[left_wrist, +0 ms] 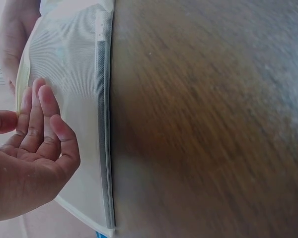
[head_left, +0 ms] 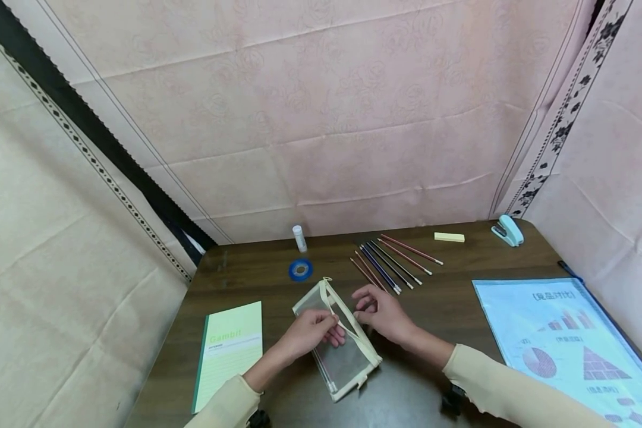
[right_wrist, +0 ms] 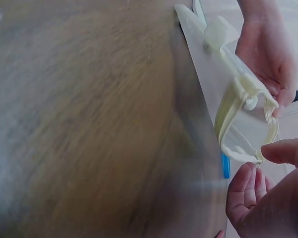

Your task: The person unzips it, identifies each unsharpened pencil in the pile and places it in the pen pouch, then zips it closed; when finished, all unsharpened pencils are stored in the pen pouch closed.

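A mesh zip pouch (head_left: 348, 358) with cream trim lies slanted between my hands, its zipped mouth spread apart. My left hand (head_left: 311, 331) pinches the near edge of that mouth between thumb and index finger, the other fingers extended over the mesh. At the opposite edge is my right hand (head_left: 383, 313), fingers bent, with a gap between thumb and fingertips in the right wrist view. Whether its thumb touches the trim is unclear. Through the mesh, along the pouch's long side, a pencil (left_wrist: 101, 69) with a pale end is visible.
Several pencils (head_left: 387, 267) lie beyond my right hand. Blue tape (head_left: 300, 270) and a glue stick (head_left: 299, 238) are at the back. A green notebook (head_left: 230, 351) is left; a blue chart folder (head_left: 562, 345), cream block (head_left: 449, 237) and stapler (head_left: 508, 230) are right.
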Motion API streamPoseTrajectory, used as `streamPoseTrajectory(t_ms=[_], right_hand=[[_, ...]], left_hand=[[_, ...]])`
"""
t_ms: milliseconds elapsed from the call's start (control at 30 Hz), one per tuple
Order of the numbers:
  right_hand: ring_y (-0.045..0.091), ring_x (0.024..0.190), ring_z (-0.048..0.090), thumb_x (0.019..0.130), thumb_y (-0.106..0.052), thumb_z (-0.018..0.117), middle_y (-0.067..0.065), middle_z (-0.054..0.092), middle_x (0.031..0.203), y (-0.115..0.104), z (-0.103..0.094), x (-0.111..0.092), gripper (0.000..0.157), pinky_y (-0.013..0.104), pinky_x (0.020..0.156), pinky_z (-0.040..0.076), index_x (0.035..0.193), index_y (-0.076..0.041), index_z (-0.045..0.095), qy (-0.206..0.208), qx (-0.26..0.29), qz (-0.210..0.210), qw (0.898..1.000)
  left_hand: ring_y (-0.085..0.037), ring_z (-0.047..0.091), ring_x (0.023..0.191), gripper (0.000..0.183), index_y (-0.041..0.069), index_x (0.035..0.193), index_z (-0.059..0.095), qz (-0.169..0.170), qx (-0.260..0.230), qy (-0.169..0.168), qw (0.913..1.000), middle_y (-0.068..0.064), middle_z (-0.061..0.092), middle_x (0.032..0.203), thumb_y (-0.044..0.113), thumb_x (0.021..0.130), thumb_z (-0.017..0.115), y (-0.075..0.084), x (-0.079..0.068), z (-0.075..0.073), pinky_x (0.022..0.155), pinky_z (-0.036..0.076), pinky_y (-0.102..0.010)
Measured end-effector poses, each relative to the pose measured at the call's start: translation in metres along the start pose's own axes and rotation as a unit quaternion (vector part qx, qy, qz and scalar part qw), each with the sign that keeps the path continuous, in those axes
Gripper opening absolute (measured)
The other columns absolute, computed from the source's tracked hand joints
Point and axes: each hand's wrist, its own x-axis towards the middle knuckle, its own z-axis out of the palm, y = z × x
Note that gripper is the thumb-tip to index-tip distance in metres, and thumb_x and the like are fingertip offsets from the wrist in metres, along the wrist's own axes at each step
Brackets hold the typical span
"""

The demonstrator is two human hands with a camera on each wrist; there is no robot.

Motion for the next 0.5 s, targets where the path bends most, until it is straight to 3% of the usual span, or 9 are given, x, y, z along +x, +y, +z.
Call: streamPoseTrajectory(t_ms=[100, 333, 500], right_hand=[[0.019, 0.074, 0.060, 0.081, -0.005, 0.073, 0.011, 0.065, 0.095, 0.002, -0.004, 0.003, 0.036, 0.026, 0.059, 0.050, 0.115, -0.009, 0.060, 0.009, -0.002, -0.005, 1.000], [0.018, 0.078, 0.059, 0.082, -0.010, 0.073, 0.007, 0.065, 0.096, 0.006, -0.022, 0.016, 0.033, 0.025, 0.065, 0.049, 0.111, -0.019, 0.061, 0.042, -0.018, -0.011, 0.999], [0.019, 0.082, 0.060, 0.084, -0.012, 0.072, 0.009, 0.066, 0.099, 0.012, -0.036, 0.025, 0.032, 0.026, 0.067, 0.050, 0.114, -0.016, 0.060, 0.060, -0.034, -0.022, 0.997]], left_hand=[[-0.020, 0.072, 0.075, 0.034, 0.006, 0.087, 0.073, 0.001, -0.003, 0.001, 1.0000, -0.010, 0.075, 0.082, 0.025, 0.100, 0.048, 0.001, 0.000, 0.000, 0.073, 0.058, -0.040], [-0.025, 0.072, 0.078, 0.034, 0.003, 0.088, 0.072, -0.007, -0.011, 0.001, 0.9999, -0.015, 0.074, 0.086, 0.024, 0.100, 0.047, 0.001, -0.001, 0.000, 0.077, 0.057, -0.045], [-0.030, 0.071, 0.079, 0.035, 0.001, 0.090, 0.072, -0.002, -0.020, 0.003, 0.9998, -0.018, 0.074, 0.087, 0.022, 0.101, 0.046, 0.001, -0.001, 0.001, 0.076, 0.057, -0.047]])
